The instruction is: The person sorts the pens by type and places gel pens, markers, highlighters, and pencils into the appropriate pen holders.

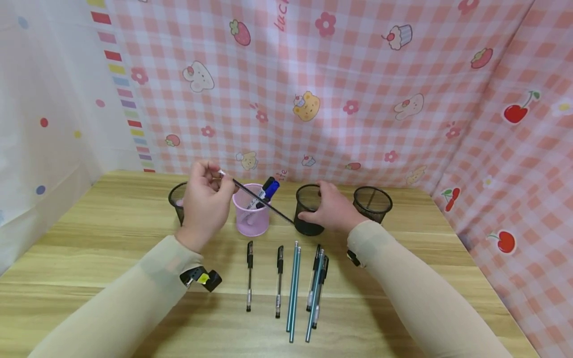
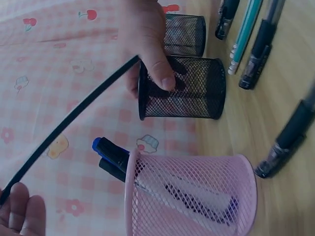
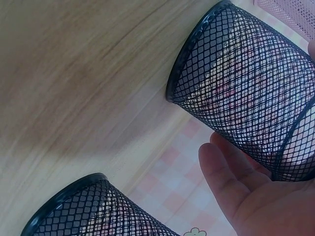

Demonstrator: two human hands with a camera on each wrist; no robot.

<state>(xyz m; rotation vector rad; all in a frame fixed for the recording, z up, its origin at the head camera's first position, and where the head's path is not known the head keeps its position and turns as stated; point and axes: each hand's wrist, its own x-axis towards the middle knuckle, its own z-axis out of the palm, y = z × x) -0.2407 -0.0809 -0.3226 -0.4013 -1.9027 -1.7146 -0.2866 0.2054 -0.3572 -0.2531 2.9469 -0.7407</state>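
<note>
In the head view, the left hand (image 1: 208, 204), left of centre, pinches a slender straight dark rod (image 1: 264, 199) between thumb and fingers near its pale upper end. The rod's long axis slants down to the right, passing before a pink round mesh cup (image 1: 250, 223) and pointing at the lower side of a black round mesh cup (image 1: 309, 226) at centre. The right hand (image 1: 333, 206) grips that cup. The wood-grained surface (image 1: 112, 223) ends at the pink checked cloth (image 1: 268, 64) just behind the cups; its right edge slants toward the lower right. A strip of wood separates the cups from black-capped pens (image 1: 249, 256) and teal pencils (image 1: 295, 293) at lower centre.

In the left wrist view, the rod rises from lower left toward upper centre, ending near the gripped cup's rim; contact cannot be told.

In the right wrist view, the right hand's fingers lie alongside the cup, at right; wood fills the upper left.
</note>
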